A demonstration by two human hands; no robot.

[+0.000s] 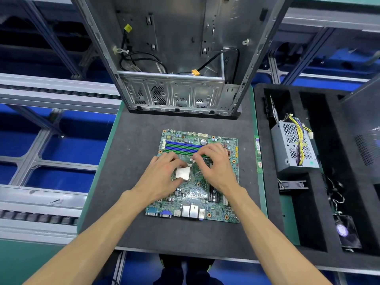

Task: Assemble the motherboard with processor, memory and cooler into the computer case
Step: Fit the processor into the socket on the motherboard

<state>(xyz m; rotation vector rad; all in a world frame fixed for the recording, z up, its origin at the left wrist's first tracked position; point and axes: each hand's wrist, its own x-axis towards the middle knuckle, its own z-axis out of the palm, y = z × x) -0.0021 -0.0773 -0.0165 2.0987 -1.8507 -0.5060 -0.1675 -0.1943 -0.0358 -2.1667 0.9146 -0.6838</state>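
Note:
A green motherboard (193, 194) lies flat on the dark mat, its ports toward me. A square silver processor (182, 173) sits in its socket near the board's middle. My left hand (162, 174) curls around the processor's left side, thumb at its lower edge and fingers at its top. My right hand (213, 163) hovers just right of the socket, fingertips pinched together at the socket's upper right corner; what they hold is too small to tell. Blue and green memory slots (181, 146) run across the board's far part. The open computer case (178, 58) stands behind the board.
A memory stick (258, 154) lies on the mat's right edge. The black foam tray (308, 223) at right holds a grey power supply (293, 148) with yellow wires and a fan (347, 231). Conveyor rails (51, 93) run along the left.

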